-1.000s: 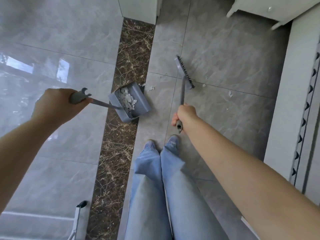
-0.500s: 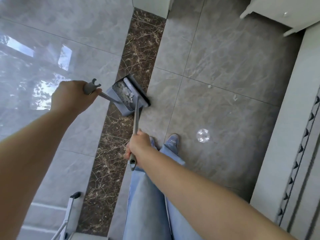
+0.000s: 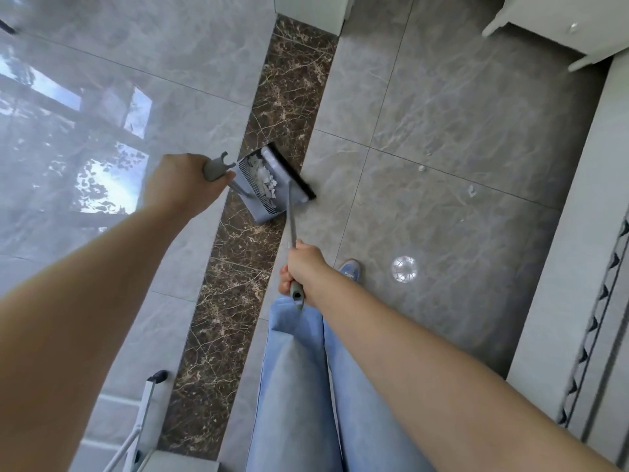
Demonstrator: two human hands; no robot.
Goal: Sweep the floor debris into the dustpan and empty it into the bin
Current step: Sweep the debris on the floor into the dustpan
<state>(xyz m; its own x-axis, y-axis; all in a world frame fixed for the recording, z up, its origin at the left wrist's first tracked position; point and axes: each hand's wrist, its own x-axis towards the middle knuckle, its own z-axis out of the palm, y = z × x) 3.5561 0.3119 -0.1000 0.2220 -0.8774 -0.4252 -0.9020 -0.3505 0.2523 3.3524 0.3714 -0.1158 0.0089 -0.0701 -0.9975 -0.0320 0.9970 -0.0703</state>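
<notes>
A grey dustpan (image 3: 269, 207) sits on the dark marble strip of the floor, with white debris (image 3: 262, 178) piled inside. My left hand (image 3: 180, 183) grips the top of its long handle (image 3: 218, 168). My right hand (image 3: 304, 265) grips the grey broom handle (image 3: 292, 219). The broom's black bristle head (image 3: 295, 173) lies along the dustpan's open mouth. A few small white scraps (image 3: 472, 190) remain on the grey tiles to the right.
White cabinet feet (image 3: 531, 18) stand at the top right and a white wall panel (image 3: 575, 233) runs down the right side. A folded metal frame (image 3: 146, 413) is at the bottom left. My jeans and shoe (image 3: 350, 269) are below the broom.
The broom swept left from the open tiles to the dustpan's mouth a second ago and has stayed there since. The view has shifted slightly.
</notes>
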